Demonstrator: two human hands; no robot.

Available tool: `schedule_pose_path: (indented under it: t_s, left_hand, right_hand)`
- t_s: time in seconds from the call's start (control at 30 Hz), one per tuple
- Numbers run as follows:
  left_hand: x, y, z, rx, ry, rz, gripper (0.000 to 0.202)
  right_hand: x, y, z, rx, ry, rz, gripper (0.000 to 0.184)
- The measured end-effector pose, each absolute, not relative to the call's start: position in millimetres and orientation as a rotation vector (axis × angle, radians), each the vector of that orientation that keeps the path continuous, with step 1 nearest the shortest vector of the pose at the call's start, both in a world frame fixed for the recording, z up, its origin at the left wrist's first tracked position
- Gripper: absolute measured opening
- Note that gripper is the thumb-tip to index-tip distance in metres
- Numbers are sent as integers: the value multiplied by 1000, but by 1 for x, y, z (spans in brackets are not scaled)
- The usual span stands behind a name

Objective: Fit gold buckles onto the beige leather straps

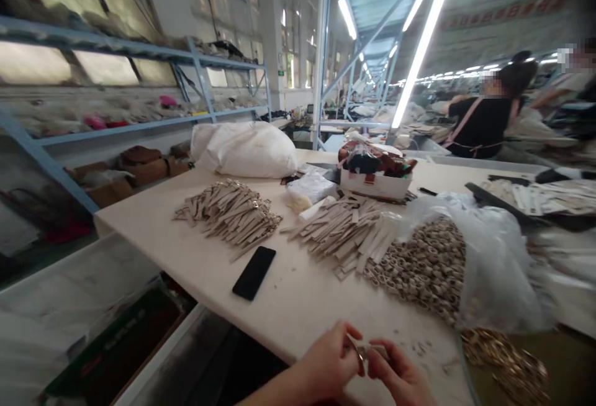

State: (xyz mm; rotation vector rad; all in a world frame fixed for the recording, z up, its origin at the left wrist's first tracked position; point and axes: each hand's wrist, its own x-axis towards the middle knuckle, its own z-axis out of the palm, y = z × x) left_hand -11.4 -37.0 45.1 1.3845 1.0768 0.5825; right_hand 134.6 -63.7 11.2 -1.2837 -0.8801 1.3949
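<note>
Left hand (331,359) pinches a curved gold metal buckle (361,362), right hand (399,372) seemingly a small beige strip (379,351); flat beige straps (335,232) lie unbuckled.

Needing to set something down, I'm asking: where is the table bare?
One bare patch lies between the smartphone, the left strip pile and the table's left edge. Another, nearly bare, runs from the smartphone toward the left hand. The right is crowded: another strip pile, loop heap, plastic bag.
</note>
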Motion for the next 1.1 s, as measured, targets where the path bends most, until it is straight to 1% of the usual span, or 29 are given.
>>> schedule_pose_path:
  t_s: [0.13,0.3,0.47,0.63,0.7,0.8,0.93,1.0,1.1]
  left_hand:
    - [-11,-36,46,1365,1055,579,20]
    - [-12,-40,50,1368,1025,530,22]
    - [-16,-49,54,1588,1205,452,26]
    - [-21,-59,59,1754,1357,386,29]
    - [-22,-64,61,1731,1308,384,29]
    - [-26,-71,64,1636,1181,388,28]
    - [-33,-76,68,1468,1089,398,25]
    - [-35,-77,70,1395,1046,405,26]
    - [-31,-78,71,1372,1043,405,25]
  right_hand:
    - [130,-72,30,-1112,-739,1423,44]
    - [131,-82,32,-974,-577,1607,25]
    - [132,-92,24,-920,-545,1863,31]
    - [129,-103,21,-850,-498,1950,21]
    - [126,-107,22,-824,-518,1922,20]
    - [124,-111,26,-865,-580,1795,26]
    - [123,-112,27,-1182,-736,1347,32]
    - [124,-112,27,-1273,-812,1209,32]
    - [127,-113,26,-1303,-948,1270,34]
